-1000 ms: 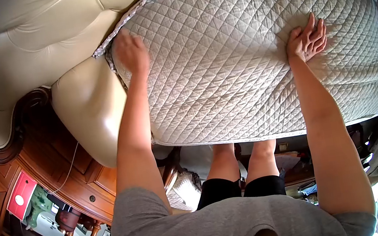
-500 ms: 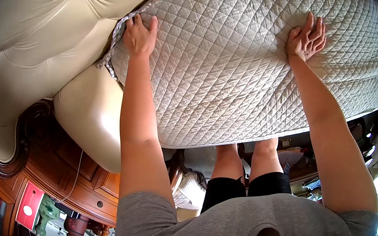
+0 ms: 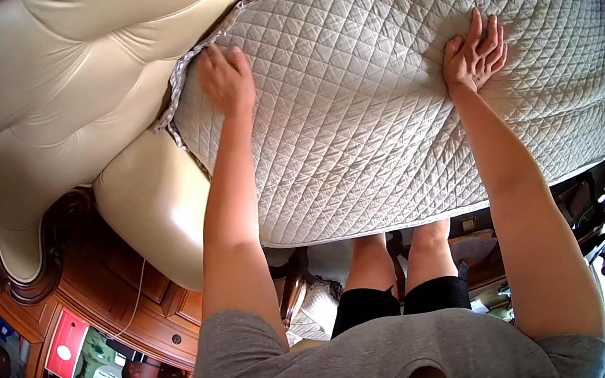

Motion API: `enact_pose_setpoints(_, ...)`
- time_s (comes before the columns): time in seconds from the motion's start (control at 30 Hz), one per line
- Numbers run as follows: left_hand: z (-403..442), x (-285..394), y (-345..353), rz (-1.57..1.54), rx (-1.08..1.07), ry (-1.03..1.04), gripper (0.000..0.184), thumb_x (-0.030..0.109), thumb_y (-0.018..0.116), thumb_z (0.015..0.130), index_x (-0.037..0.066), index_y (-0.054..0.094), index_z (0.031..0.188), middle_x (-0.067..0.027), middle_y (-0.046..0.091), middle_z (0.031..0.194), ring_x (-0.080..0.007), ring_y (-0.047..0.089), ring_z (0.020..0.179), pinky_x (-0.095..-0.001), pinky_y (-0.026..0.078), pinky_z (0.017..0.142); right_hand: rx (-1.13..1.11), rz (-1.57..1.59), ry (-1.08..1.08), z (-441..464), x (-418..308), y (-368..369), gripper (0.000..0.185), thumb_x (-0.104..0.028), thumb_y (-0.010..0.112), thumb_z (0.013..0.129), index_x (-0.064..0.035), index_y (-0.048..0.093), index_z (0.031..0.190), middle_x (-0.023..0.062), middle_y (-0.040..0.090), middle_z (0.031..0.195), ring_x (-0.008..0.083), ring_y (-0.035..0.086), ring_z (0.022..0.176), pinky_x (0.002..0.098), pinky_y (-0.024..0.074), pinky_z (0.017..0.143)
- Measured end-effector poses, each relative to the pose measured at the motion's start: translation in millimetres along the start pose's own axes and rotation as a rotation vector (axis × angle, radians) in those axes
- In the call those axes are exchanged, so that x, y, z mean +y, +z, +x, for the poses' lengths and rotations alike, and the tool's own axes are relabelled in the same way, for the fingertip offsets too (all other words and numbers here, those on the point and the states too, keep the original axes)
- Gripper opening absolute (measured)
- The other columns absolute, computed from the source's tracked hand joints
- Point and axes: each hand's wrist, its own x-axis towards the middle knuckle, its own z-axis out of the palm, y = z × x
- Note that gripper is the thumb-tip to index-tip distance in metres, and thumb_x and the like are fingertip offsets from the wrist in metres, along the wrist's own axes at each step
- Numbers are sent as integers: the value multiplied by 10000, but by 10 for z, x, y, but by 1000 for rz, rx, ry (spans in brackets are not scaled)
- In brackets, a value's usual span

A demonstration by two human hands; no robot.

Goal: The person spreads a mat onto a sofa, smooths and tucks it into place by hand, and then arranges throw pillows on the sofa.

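Movement by the frilled edge (image 3: pixel 179 80): your left hand (image 3: pixel 226 83) has shifted farther up beside it, loosely open; your right hand (image 3: pixel 473 60) stays spread, pressing the quilt (image 3: pixel 355 118).

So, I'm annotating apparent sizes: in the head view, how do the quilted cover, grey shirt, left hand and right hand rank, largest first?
1. Quilted cover
2. Grey shirt, perhaps enlarged by nearness to the camera
3. Left hand and right hand: too alike to rank

The cover (image 3: pixel 355 118) lies on the sofa (image 3: pixel 88 64) (cabinet (image 3: pixel 99 270) at left).
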Motion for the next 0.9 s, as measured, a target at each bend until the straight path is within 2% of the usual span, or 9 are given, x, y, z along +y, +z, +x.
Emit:
enact_pose_setpoints(0.07,-66,434,-272,-230,-76,129,614,424,437,949,7,393,1398,-226,399,1420,-371,389,1298,-448,295,1086,-15,-11,9,-6,8,13,552,-300,456,828,-254,462,1378,70,334,1452,278,297,1347,493,189,1107)
enact_pose_setpoints(0.1,-27,526,-271,-231,-79,131,614,424,437,949,7,393,1398,-226,399,1420,-371,389,1298,-448,295,1086,-23,-15,14,-4,13,21,550,-300,451,832,-256,458,1380,70,329,1452,278,292,1349,495,187,1109)
enact_pose_setpoints(0.17,121,691,-236,-290,3,372,656,376,498,932,-11,316,1430,-209,343,1458,-372,359,1320,-445,285,1098,-25,-15,11,-3,31,35,553,-301,448,835,-260,445,1387,66,309,1458,279,275,1356,501,179,1113)
enact_pose_setpoints(0.37,217,828,-187,-336,23,274,662,405,563,893,-41,388,1349,-242,407,1377,-415,410,1242,-465,328,1054,-42,-20,18,-4,32,44,556,-307,450,832,-258,444,1386,67,312,1460,276,277,1356,499,179,1115)
enact_pose_setpoints(0.47,257,824,-132,-201,4,295,652,426,565,885,-46,427,1313,-250,438,1327,-402,454,1190,-470,344,1053,-61,-33,27,3,28,29,559,-309,457,830,-259,444,1386,65,304,1466,274,272,1359,499,177,1116)
enact_pose_setpoints(0.67,418,824,-107,-133,-150,283,654,520,496,896,-41,535,1231,-233,471,1316,-402,484,1163,-461,372,1025,-72,-39,23,11,36,30,560,-314,459,830,-256,441,1386,74,299,1469,279,264,1360,503,173,1114)
enact_pose_setpoints(0.77,664,870,-149,-127,-384,195,679,550,439,922,-30,515,1268,-220,479,1331,-373,472,1204,-432,369,1020,-99,-23,35,11,34,23,573,-319,465,827,-257,425,1396,77,282,1476,282,241,1367,506,158,1116)
enact_pose_setpoints(0.83,817,893,-154,-160,-508,121,640,545,416,930,-10,577,1206,-193,551,1259,-352,502,1176,-423,383,1000,-103,-17,36,-5,60,46,587,-323,472,823,-258,409,1404,69,265,1483,282,220,1374,507,145,1118)
enact_pose_setpoints(0.9,875,823,-73,-159,-473,154,555,500,427,937,13,632,1108,-172,599,1183,-347,556,1083,-426,437,934,-104,-18,39,-7,56,50,585,-323,469,823,-258,413,1401,64,267,1481,280,222,1373,509,145,1117)
